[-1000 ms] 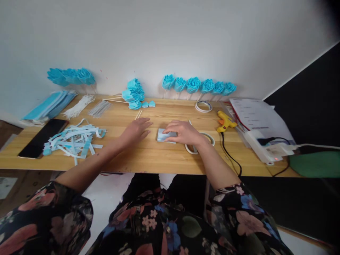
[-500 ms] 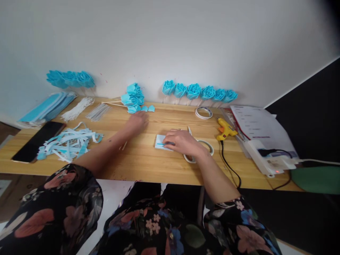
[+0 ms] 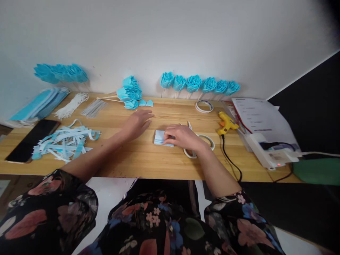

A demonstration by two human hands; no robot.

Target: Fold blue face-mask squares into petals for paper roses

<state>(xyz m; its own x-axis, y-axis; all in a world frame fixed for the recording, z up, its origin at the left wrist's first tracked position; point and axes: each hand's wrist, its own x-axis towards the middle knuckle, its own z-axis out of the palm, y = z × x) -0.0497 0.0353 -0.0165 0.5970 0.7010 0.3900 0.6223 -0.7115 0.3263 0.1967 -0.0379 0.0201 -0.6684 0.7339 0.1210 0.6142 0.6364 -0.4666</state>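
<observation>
My right hand (image 3: 181, 137) rests on a small folded light-blue piece (image 3: 159, 137) in the middle of the wooden table (image 3: 148, 159), fingertips pressing its right side. My left hand (image 3: 136, 123) lies just to the left of it, fingers stretched out flat on the wood and holding nothing. Under my right wrist sits a roll of white tape (image 3: 204, 141), with scissors (image 3: 190, 126) beside it.
Blue paper-like roses (image 3: 199, 84) lean on the wall; more blue flowers (image 3: 130, 92) and petals lie nearby. Cut blue strips (image 3: 63, 141), a phone (image 3: 29, 140), masks (image 3: 37, 104), ear loops (image 3: 69, 105), a yellow glue gun (image 3: 225, 123), another tape roll (image 3: 204, 105), papers and a power strip (image 3: 268, 150) surround.
My left hand reached toward the far petals and has come back beside the folded piece. My right hand stays pressed on the piece.
</observation>
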